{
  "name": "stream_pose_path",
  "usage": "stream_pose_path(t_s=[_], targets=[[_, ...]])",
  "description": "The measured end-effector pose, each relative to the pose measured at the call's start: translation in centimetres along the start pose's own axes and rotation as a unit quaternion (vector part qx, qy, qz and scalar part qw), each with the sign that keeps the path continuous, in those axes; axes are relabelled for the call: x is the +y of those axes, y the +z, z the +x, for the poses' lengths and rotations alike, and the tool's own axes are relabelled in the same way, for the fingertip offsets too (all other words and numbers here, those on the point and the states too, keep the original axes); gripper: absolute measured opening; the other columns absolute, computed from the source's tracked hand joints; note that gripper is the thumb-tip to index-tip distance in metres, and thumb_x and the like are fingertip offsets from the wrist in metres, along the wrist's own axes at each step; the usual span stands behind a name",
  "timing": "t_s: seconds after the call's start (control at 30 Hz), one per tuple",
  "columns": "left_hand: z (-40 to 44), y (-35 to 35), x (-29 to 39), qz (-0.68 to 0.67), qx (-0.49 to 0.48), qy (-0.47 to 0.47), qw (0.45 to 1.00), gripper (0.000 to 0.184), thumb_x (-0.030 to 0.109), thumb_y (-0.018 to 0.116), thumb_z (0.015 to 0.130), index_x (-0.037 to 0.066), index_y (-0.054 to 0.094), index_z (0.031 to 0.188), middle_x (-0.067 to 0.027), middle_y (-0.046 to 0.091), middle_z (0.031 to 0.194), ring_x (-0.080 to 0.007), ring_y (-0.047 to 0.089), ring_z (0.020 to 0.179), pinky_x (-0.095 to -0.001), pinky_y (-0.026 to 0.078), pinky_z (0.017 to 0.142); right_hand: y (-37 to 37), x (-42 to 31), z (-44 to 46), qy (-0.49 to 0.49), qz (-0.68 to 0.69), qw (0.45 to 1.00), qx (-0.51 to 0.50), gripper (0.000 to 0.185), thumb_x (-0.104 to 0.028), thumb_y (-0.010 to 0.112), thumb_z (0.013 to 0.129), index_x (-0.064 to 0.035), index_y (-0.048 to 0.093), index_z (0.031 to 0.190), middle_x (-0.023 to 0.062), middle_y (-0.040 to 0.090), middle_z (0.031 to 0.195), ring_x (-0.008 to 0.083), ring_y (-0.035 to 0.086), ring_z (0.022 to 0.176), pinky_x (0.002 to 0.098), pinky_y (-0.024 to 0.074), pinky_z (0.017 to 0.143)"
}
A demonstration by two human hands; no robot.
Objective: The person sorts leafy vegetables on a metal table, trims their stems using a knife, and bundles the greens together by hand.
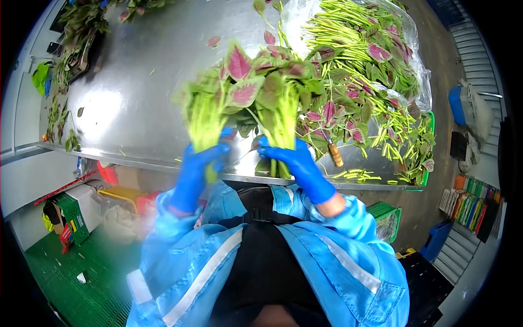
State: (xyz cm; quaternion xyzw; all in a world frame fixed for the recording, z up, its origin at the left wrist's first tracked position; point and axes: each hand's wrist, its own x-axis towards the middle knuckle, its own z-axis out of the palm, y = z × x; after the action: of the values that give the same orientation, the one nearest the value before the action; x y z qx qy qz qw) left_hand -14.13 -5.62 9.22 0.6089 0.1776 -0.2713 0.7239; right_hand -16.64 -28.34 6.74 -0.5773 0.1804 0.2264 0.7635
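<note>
Left hand [197,169], blue-gloved: fingers wrapped round the stems of one leafy bunch [206,120], at the near edge of the table [141,71]. Right hand [301,168], likewise gloved: fingers closed about the second bunch [283,111], just beside. Both gripped by the stalks, leaves toward the far edge, presumably sparing the foliage. Loose pile [340,32]: far right corner, on plastic sheeting [294,19], likely keeping stalks together. Wooden-handled tool [335,155]: near edge, working end obscured, type uncertain. Cut stems [357,175]: toward near right corner.
</note>
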Motion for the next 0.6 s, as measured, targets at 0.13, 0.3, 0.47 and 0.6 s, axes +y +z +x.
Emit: stream_pose_path(t_s=[0.13,0.3,0.47,0.6], targets=[[4.3,-7.5,-3.1,0.013,0.093,0.049,0.994,0.033,0.018,0.06,0.087,0.0,0.057,0.115,-0.0058,0.066,0.081,-0.0093,0.053,0.057,-0.023,0.041,0.047,-4.9,1.8,1.5,0.055,-0.013,0.998,-0.014,0.028,-0.02,0.068,0.084,-0.0001,0.066,0.103,0.0054,0.067,0.09,0.0133,0.062,0.078,0.0272,0.0501,0.066],[1.9,-7.2,2.0,0.04,0.172,0.116,0.977,0.02,0.026,0.058,0.092,0.006,0.059,0.093,-0.0064,0.061,0.066,-0.0083,0.043,0.042,-0.0238,0.034,0.039,-4.8,-3.6,0.1,-0.059,0.031,0.998,0.019,0.02,-0.022,0.061,0.09,-0.0032,0.06,0.096,0.0071,0.062,0.07,0.0073,0.042,0.04,0.0232,0.0312,0.036],[4.7,-9.9,3.6,0.103,0.264,0.086,0.955,0.021,0.028,0.06,0.09,0.007,0.063,0.089,-0.0027,0.059,0.064,-0.0085,0.042,0.042,-0.0243,0.032,0.038,-6.4,-5.2,3.4,0.0,-0.042,0.992,0.117,0.017,-0.023,0.06,0.091,-0.0068,0.057,0.089,0.0058,0.061,0.068,0.0063,0.04,0.043,0.0222,0.0296,0.039],[5.7,-13.7,2.7,0.051,0.242,0.099,0.964,0.031,0.03,0.061,0.09,0.004,0.065,0.107,-0.0011,0.058,0.064,-0.0068,0.041,0.042,-0.0222,0.03,0.038,-10.4,-3.9,7.0,-0.016,-0.009,0.99,0.139,0.024,-0.027,0.061,0.09,-0.0043,0.057,0.098,0.0099,0.064,0.071,0.0074,0.04,0.039,0.0227,0.0257,0.036]])
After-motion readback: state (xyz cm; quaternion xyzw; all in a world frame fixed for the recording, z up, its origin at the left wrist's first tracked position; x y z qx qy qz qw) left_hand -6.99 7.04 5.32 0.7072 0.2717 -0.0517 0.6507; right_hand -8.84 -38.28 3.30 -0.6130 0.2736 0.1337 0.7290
